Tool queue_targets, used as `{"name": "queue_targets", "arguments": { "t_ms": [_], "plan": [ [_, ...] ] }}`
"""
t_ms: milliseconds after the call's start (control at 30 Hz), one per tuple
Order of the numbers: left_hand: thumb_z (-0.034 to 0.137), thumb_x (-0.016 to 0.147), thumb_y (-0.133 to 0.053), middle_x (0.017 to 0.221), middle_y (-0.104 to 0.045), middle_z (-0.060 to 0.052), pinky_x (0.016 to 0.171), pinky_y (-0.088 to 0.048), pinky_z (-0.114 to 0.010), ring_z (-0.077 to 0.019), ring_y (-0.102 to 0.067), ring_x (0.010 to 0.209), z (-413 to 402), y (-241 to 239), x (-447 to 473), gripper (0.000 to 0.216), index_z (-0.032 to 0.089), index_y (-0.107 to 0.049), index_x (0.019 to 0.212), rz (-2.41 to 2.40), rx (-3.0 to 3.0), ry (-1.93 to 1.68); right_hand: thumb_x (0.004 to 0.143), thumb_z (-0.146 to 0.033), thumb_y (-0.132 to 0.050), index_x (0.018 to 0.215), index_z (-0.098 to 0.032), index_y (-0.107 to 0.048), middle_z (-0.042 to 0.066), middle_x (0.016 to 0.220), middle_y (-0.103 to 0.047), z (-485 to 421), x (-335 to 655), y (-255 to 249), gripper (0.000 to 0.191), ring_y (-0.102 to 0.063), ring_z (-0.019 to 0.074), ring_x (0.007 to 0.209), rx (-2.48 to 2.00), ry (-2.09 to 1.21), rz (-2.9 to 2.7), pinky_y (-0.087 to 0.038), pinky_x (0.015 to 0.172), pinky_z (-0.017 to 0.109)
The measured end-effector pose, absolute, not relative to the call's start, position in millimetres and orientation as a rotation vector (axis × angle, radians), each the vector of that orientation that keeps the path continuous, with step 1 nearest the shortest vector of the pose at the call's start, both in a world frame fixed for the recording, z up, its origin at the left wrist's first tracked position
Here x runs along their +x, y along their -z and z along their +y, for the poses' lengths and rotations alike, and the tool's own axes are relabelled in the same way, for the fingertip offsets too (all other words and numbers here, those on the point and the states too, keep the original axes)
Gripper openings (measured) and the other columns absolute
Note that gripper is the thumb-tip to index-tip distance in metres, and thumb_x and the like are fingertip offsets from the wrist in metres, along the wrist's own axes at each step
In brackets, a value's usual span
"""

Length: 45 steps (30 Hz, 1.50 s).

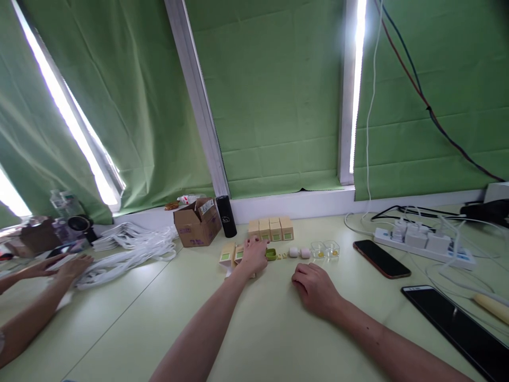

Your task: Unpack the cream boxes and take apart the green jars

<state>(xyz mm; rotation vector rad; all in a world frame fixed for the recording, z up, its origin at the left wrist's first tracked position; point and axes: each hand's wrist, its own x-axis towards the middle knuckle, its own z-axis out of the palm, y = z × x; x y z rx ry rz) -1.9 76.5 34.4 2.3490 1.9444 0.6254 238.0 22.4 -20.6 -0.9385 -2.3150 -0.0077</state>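
Observation:
My left hand reaches forward over the table among small cardboard boxes, its fingers stretched out and apart. Just left of it stand two tan boxes with green labels, partly covered by the hand. Close to its right side lies a small olive-green tray. My right hand rests on the table, fingers curled in, with nothing visible in them. Beyond it sit two pale pink marshmallow-like pieces and two clear plastic cups with something yellow inside. Tiny yellowish pieces lie beside the tray.
Several tan boxes stand in a row behind. Further left are an open brown carton, a black cylinder and white strips near another person's hands. Phones and a power strip with cables occupy the right.

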Motion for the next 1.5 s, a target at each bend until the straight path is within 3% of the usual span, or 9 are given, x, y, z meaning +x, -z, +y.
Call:
{"name": "queue_targets", "arguments": {
  "t_ms": [267, 500, 700, 800, 967, 1500],
  "plan": [
    [0.015, 0.075, -0.073, 0.114, -0.075, -0.009, 0.113, -0.031, -0.052, -0.0368, -0.046, 0.135, 78, -38, 2, 0.054, 0.024, -0.065, 0.127, 1.997, 2.362, -0.419, 0.093, -0.01, -0.056, 0.085, -0.02, -0.072, 0.004, 0.088, -0.068, 23, 238, 22, 0.021, -0.058, 0.0183, 0.078, -0.93, 0.024, -2.313, -0.038, 0.074, 0.032],
    [0.015, 0.074, -0.074, 0.134, -0.068, -0.013, 0.118, -0.031, -0.052, -0.037, -0.038, 0.146, 68, -54, -2, 0.06, 0.021, -0.062, 0.132, 2.029, 2.329, -0.652, 0.092, -0.01, -0.056, 0.084, -0.02, -0.072, 0.004, 0.088, -0.068, 23, 238, 22, 0.021, -0.059, 0.0188, 0.079, -0.919, 0.021, -2.303, -0.038, 0.074, 0.033],
    [0.008, 0.095, -0.047, 0.128, -0.07, -0.011, 0.113, -0.042, -0.042, -0.0256, -0.055, 0.131, 41, -64, 4, 0.037, 0.019, -0.063, 0.127, 2.081, 2.191, -1.018, 0.094, -0.011, -0.054, 0.083, -0.02, -0.072, 0.005, 0.087, -0.068, 23, 238, 22, 0.022, -0.06, 0.0188, 0.078, -0.901, 0.013, -2.299, -0.037, 0.074, 0.033],
    [0.012, 0.095, -0.054, 0.119, -0.073, -0.008, 0.105, -0.049, -0.037, -0.0231, -0.063, 0.119, 18, -50, 19, 0.029, 0.02, -0.068, 0.118, 1.976, 2.217, -1.009, 0.094, -0.012, -0.054, 0.084, -0.02, -0.072, 0.005, 0.088, -0.068, 23, 237, 22, 0.022, -0.06, 0.0191, 0.079, -0.902, 0.03, -2.302, -0.037, 0.074, 0.033],
    [0.014, 0.091, -0.055, 0.1, -0.075, -0.01, 0.093, -0.051, -0.044, -0.0304, -0.062, 0.11, -13, -22, 36, 0.025, 0.019, -0.075, 0.106, 1.771, 2.46, -0.658, 0.092, -0.009, -0.054, 0.086, -0.02, -0.072, 0.005, 0.088, -0.068, 23, 238, 22, 0.022, -0.058, 0.019, 0.078, -0.899, 0.056, -2.313, -0.037, 0.074, 0.033],
    [0.023, 0.093, -0.056, 0.113, -0.076, -0.011, 0.098, -0.045, -0.042, -0.0294, -0.06, 0.118, -21, -21, 32, 0.026, 0.018, -0.072, 0.113, 2.141, 2.236, -0.621, 0.094, -0.01, -0.052, 0.084, -0.02, -0.072, 0.005, 0.086, -0.068, 21, 238, 21, 0.025, -0.057, 0.0192, 0.077, -0.897, 0.03, -2.301, -0.037, 0.074, 0.033]
  ]
}}
